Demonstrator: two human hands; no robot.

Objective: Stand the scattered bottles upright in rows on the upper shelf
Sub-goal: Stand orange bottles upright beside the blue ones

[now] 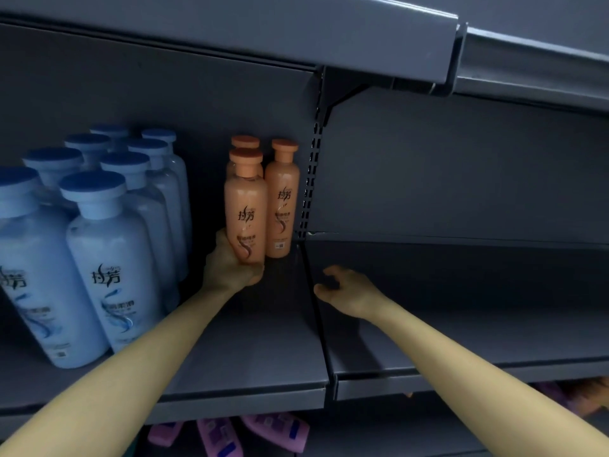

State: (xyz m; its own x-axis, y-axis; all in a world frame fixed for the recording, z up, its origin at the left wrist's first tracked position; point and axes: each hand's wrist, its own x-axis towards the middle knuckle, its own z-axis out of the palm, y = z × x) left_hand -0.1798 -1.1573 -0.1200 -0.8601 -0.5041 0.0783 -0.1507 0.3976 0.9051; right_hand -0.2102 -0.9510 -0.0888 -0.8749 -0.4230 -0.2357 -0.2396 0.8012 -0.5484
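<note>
Left hand [232, 267], just left of the frame's centre, grips an orange bottle [245, 209] at its bottom. The thumb lies up the bottle's left side and the fingers curl under and round its base. The bottle is upright with its label facing the camera. The hand hides the base, so I cannot tell whether it rests on the shelf or is just above it. Right hand [349, 286], right of centre, holds nothing. Its fingers are loosely curled and its thumb points toward the left of the frame, low over the bare shelf board.

Just right of the held bottle, touching it or nearly so, a second orange bottle [282, 199] stands upright on the upper shelf [250, 357]. Directly behind the held one, only the cap of a third orange bottle [244, 141] shows. All three are close to the back panel [164, 103], beside the slotted upright [311, 179] that splits the shelf into two bays.

At the left of the frame the blue bottles [108, 258] stand upright in two rows running front to back, pale bodies with dark blue cap tops. A gap separates them from the orange group. Along the bottom edge, below the shelf's front lip, purple bottles [276, 430] lie on their sides. Another grey shelf board [296, 37] runs across the top of the frame.
</note>
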